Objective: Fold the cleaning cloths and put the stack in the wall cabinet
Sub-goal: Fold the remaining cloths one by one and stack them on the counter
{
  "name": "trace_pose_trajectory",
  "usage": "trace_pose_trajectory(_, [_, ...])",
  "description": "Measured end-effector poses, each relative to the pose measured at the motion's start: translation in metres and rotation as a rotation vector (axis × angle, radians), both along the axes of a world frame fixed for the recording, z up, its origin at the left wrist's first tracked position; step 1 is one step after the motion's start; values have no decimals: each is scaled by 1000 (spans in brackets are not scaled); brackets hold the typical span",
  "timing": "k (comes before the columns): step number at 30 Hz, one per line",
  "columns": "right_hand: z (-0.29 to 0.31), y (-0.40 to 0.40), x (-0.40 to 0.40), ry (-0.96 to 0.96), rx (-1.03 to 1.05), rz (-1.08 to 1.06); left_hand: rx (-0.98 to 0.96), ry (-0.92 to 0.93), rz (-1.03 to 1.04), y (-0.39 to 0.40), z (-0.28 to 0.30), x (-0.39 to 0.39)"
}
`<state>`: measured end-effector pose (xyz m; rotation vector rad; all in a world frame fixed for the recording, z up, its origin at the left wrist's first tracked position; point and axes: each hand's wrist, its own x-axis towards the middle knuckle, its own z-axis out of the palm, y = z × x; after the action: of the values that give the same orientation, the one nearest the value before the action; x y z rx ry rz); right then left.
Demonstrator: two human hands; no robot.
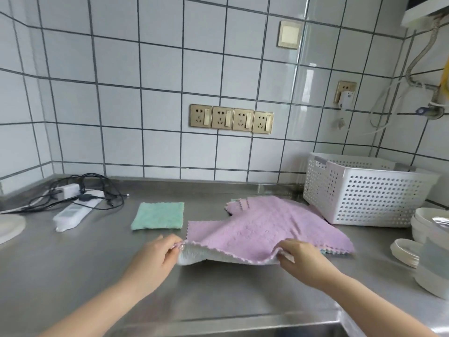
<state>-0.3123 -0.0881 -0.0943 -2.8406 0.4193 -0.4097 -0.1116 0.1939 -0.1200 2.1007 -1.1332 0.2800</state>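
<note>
A pink cleaning cloth (252,232) with a white underside lies spread on the steel counter (97,263). My left hand (155,259) pinches its near left corner. My right hand (303,261) grips its near right edge and lifts it slightly, so the white side shows. More pink cloth (274,207) lies under and behind it, with a green edge peeking out at the right. A folded green cloth (159,216) rests flat to the left, apart from both hands. The wall cabinet is not in view.
A white perforated basket (364,193) stands at the back right. White bowls and plates (427,242) are stacked at the right edge. A power strip, charger and black cables (77,200) lie at the back left. A white plate (9,227) sits far left.
</note>
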Motion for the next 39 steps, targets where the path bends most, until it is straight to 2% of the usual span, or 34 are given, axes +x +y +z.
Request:
trace_pose_trajectory(7, [-11, 44, -19, 90, 81, 24, -60, 138, -16, 52, -13, -25])
trace_pose_trajectory(12, [0, 46, -27, 235, 319, 41, -49, 306, -55, 63, -16, -25])
trace_pose_trajectory(18, [-4, 16, -6, -29, 428, -149, -118, 390, 48, 51, -16, -7])
trace_pose_trajectory(25, [-9, 1, 35, -116, 301, -263, -49, 423, 108, 18, -15, 21])
trace_pose_trajectory(32, [-14, -4, 54, -53, 216, -269, 75, 391, 145, 8, -9, 38])
trace_pose_trajectory(39, [-18, -8, 62, -24, 185, -301, 201, 438, 141, -2, -6, 49])
